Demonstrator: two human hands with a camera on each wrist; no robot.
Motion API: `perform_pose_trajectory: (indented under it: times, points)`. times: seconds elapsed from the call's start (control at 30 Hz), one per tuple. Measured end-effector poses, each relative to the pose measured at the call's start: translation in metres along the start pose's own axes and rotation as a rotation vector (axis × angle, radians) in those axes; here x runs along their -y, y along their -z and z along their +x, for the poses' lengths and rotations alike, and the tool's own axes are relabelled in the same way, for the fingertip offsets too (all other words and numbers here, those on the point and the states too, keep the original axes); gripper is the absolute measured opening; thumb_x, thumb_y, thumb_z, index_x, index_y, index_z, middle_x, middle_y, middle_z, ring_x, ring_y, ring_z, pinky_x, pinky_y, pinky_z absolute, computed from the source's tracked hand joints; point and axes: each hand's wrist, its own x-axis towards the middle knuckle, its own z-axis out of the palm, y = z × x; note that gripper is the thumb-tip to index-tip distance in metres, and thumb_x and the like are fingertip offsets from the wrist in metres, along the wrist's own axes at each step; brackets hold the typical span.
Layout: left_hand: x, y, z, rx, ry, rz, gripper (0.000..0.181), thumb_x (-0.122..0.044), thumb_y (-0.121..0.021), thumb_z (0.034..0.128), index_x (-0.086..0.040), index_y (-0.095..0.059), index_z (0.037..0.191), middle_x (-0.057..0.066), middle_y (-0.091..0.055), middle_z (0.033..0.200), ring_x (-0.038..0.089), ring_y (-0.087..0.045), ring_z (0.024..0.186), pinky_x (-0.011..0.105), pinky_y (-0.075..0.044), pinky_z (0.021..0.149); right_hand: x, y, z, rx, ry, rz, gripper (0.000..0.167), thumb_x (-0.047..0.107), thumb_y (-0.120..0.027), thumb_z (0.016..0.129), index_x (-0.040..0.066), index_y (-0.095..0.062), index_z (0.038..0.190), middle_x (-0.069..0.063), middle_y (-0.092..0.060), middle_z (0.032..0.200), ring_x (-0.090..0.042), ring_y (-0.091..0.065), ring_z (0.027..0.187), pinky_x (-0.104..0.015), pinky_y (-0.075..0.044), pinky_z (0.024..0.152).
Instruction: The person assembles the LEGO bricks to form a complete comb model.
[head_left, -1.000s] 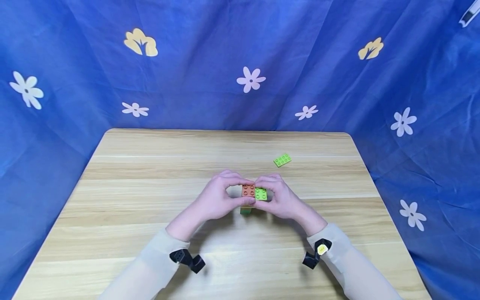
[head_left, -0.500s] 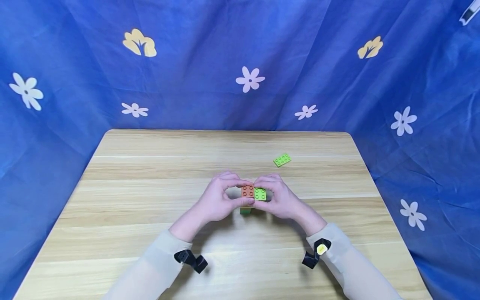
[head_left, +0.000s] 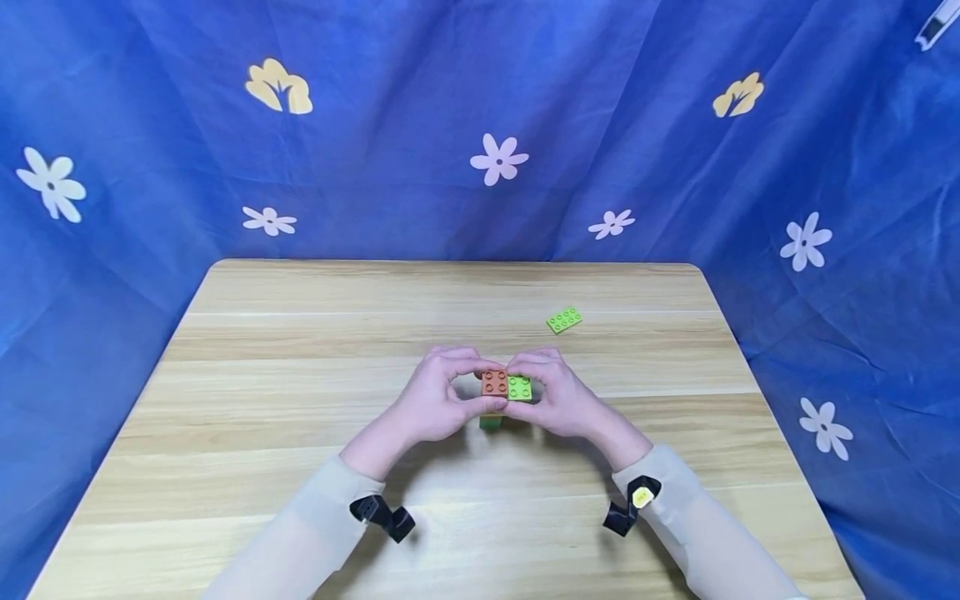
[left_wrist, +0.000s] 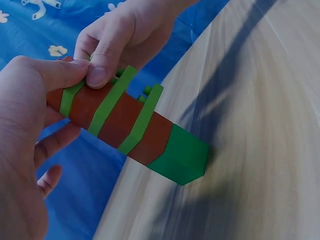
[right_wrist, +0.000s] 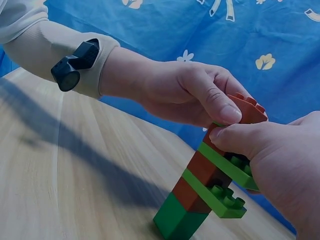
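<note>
A tower of toy building bricks [left_wrist: 110,112] stands at mid table. Its dark green brick [left_wrist: 182,155] is at the bottom, with orange-brown bricks and light green plates alternating above. The plates jut out toward the right, their studs showing. My left hand [head_left: 442,404] pinches the orange-brown top brick [head_left: 494,382] between thumb and fingers. Directly beside it, my right hand [head_left: 558,396] grips the upper tower around the jutting top plate [head_left: 520,388]. In the right wrist view the right thumb [right_wrist: 227,137] presses an orange-brown brick just under the left thumb. The far-side fingertips are mostly hidden.
One loose light green plate [head_left: 564,320] lies behind the right hand on the wooden table [head_left: 300,333]. Blue flowered cloth [head_left: 390,167] surrounds the table's back and sides. Black cameras sit on both wrists, including the left wrist camera [head_left: 382,517].
The left forearm has shifted slightly inward, and the tower's top sits a touch further left in the head view. Both hands keep the same grip.
</note>
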Motion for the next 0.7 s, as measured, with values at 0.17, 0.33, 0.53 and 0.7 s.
perform_pose_trajectory:
  times: [0.17,0.33,0.53,0.7]
  points:
    - [0.002,-0.001,-0.001,0.003,0.013,-0.057,0.042,-0.029,-0.094,0.0824,-0.02,-0.08,0.12,-0.016,-0.071,0.099,0.01,-0.065,0.098,0.043,-0.049,0.094,-0.001,-0.001,0.0,-0.003,-0.002,0.008,0.034,0.022,-0.09,0.086,0.013,-0.074,0.115,0.008,-0.074,0.111,-0.015,-0.066,0.107,-0.047,-0.04,0.099]
    - [0.003,-0.004,-0.002,-0.02,-0.033,-0.053,0.044,-0.032,-0.094,0.0831,-0.019,-0.079,0.123,-0.014,-0.071,0.102,0.012,-0.064,0.101,0.042,-0.05,0.094,0.0,0.0,-0.002,-0.016,-0.008,0.009,0.034,0.02,-0.09,0.085,0.012,-0.075,0.114,0.007,-0.074,0.111,-0.016,-0.066,0.107,-0.048,-0.04,0.101]
    - [0.005,-0.01,-0.005,-0.048,-0.044,-0.075,0.043,-0.037,-0.091,0.0856,-0.019,-0.079,0.123,-0.014,-0.073,0.104,0.012,-0.065,0.102,0.043,-0.05,0.094,0.001,-0.001,-0.005,-0.008,-0.03,0.002,0.034,0.021,-0.09,0.086,0.012,-0.075,0.115,0.007,-0.074,0.112,-0.017,-0.065,0.108,-0.048,-0.04,0.101]
    - [0.006,-0.011,-0.005,-0.07,-0.017,-0.097,0.037,-0.035,-0.09,0.0871,-0.021,-0.079,0.12,-0.014,-0.074,0.107,0.013,-0.065,0.104,0.042,-0.049,0.096,0.001,0.0,-0.003,-0.005,-0.034,-0.005,0.034,0.023,-0.09,0.086,0.014,-0.075,0.114,0.009,-0.074,0.112,-0.015,-0.065,0.109,-0.047,-0.039,0.102]
